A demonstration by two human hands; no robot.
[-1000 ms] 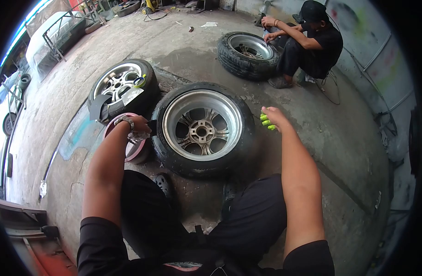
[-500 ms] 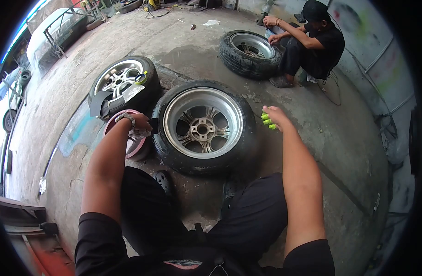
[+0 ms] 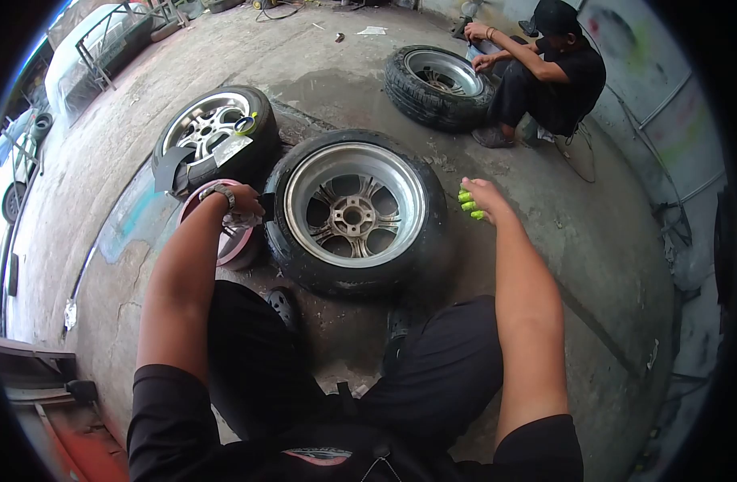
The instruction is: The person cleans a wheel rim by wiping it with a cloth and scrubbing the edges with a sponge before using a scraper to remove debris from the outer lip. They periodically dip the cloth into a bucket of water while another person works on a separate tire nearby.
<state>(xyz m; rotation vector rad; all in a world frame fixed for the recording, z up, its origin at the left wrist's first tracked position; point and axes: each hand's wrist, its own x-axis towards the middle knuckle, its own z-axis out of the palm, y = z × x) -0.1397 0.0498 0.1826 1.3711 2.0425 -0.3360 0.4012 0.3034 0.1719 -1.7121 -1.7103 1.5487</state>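
The middle wheel (image 3: 354,149) lies flat on the floor (image 3: 593,249), in front of my shoes (image 3: 282,309), with its open side up. It has a fat black tire and a shiny rim, and the spokes down inside look brown and dirty.

My left hand (image 3: 243,202) is over the right edge of the pink bucket (image 3: 242,255). Its fingers are pinched around a black piece (image 3: 266,206), right by the tire's left edge. Something pale and crumpled (image 3: 242,219) is under that hand, but I can't tell what it is. My right hand (image 3: 482,199) is up past the tire's right edge, apart from it. Its fingers are curled in, with bright yellow-green wraps (image 3: 466,197) on them. I can't tell if they hold anything.

Past the bucket is the left wheel (image 3: 216,104), with a gray sheet (image 3: 172,167), a pale sheet (image 3: 230,149) and a yellow ring (image 3: 245,124) on it. Near the wall (image 3: 665,120), a person (image 3: 573,80) sits by the far wheel (image 3: 433,104).
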